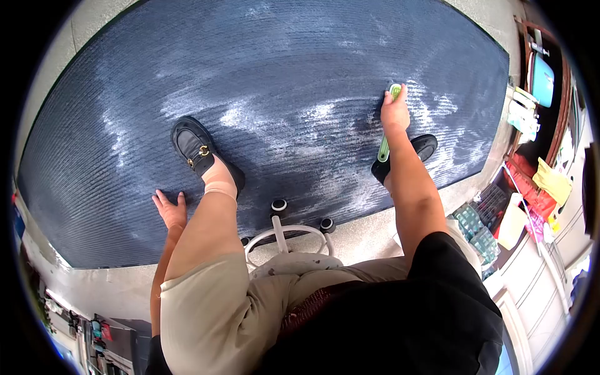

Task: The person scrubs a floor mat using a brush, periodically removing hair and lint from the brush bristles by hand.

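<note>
A large dark ribbed mat point(281, 75) lies on the floor, with whitish suds or powder streaked over it. My right hand point(395, 114) is closed around a green-handled scrubbing brush point(383, 150), holding it near the head end, low over the mat or against it. Bristles are hidden under the brush. Beside my left shoe point(194, 147), my left hand point(172, 212) rests on the mat with its fingers spread and nothing in them. The brush's handle end comes close to my right shoe point(423, 147).
I sit on a low stool with a white ring base point(287, 234) and casters point(279, 205) touching the mat's near side. At the right stand a rusty frame point(558, 125), a light-blue container point(542, 80), red and yellow bags point(553, 181) and green patterned packs point(478, 237).
</note>
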{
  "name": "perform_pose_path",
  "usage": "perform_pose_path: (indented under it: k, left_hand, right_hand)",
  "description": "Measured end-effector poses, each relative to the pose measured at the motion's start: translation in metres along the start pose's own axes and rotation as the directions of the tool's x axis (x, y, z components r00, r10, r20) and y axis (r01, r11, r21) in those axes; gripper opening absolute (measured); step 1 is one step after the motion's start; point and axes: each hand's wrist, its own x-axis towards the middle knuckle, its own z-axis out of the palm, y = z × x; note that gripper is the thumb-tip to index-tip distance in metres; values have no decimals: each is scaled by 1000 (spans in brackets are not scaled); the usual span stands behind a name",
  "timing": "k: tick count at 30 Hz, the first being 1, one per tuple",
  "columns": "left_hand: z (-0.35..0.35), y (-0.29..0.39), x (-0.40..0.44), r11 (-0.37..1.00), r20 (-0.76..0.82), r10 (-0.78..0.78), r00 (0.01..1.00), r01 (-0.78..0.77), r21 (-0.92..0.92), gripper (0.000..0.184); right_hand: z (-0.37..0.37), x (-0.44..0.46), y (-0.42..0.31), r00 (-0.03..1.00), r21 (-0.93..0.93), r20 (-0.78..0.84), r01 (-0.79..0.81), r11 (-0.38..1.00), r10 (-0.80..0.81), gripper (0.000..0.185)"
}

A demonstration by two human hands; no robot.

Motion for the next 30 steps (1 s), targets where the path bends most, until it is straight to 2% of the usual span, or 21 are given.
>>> perform_pose_path:
  k: [2, 3, 4, 6, 8, 9, 11, 13, 14, 16, 17, 19, 21, 22, 24, 25, 27, 29, 30]
  left_hand:
    - [-1, 3, 2, 1000, 22, -7, 1000, 7, 6, 92]
    - [0, 9, 4, 1000, 20, -2, 1000, 2, 2, 92]
    - [1, 13, 5, 999, 21, -48, 999, 48, 27, 91]
    - [1, 20, 9, 994, 19, -96, 995, 95, 54, 91]
    - [-5, 24, 9, 989, 52, -147, 988, 146, 21, 92]
    - [-3, 18, 11, 989, 53, -146, 988, 145, 24, 92]
    - [4, -5, 18, 999, 61, -42, 997, 41, 16, 91]
    - [1, -12, 15, 999, 66, -9, 998, 7, 35, 91]
    - [-5, -6, 10, 999, 74, -4, 997, 2, 33, 91]
    - [-6, -2, 5, 1000, 85, 8, 996, -10, 21, 92]
    - [-4, -1, 7, 999, 73, -11, 997, 8, 43, 93]
    - [4, 7, 15, 998, 61, -26, 998, 22, 56, 94]
    - [11, 12, 22, 985, 53, -153, 987, 148, 86, 96]
    - [11, 14, 23, 985, 54, -152, 987, 147, 90, 96]
    - [7, 17, 27, 977, 86, -198, 976, 189, 99, 98]
    - [5, 17, 28, 977, 81, -193, 978, 185, 102, 98]
    - [-1, 10, 26, 986, 131, -152, 980, 142, 81, 99]
    - [-2, -1, 23, 994, 131, -92, 987, 83, 78, 99]
    - [-1, -6, 20, 997, 130, -39, 991, 31, 66, 100]
  right_hand:
    - [6, 1, 4, 990, 74, -74, -114, 991, 120, 59]
    - [6, -17, -17, 993, 93, -21, -116, 989, 119, 60]
    - [17, -41, -35, 1000, 118, -30, 4, 993, -1, 61]
    - [32, -102, -73, 959, 181, 139, 221, 958, -247, 63]
    - [42, -148, -87, 773, 148, 355, 509, 848, -526, 60]
    - [36, -150, -86, 699, 133, 430, 578, 806, -572, 60]
    - [34, -118, -56, 734, 44, 338, 613, 789, -589, 58]
    - [27, -72, -8, 917, -20, 109, 388, 921, -384, 59]
    - [24, -48, 18, 973, -23, 30, 231, 973, -230, 61]
    - [9, -23, 45, 991, 6, 17, -134, 991, 134, 61]
    - [11, -23, 48, 987, 22, 18, -161, 987, 161, 62]
    - [24, -52, 20, 988, 111, 15, -154, 982, 153, 63]
    - [34, -106, -25, 993, 173, 82, 72, 982, -88, 65]
    - [44, -133, -39, 947, 192, 198, 216, 957, -253, 66]
    - [49, -171, -56, 722, 165, 388, 558, 814, -573, 62]
    - [45, -165, -56, 651, 151, 406, 644, 750, -641, 61]
    - [34, -120, -38, 699, 67, 328, 654, 753, -636, 61]
    - [23, -55, -4, 937, 4, 94, 338, 941, -337, 62]
    - [10, -23, 10, 987, 5, 22, 162, 987, -162, 62]
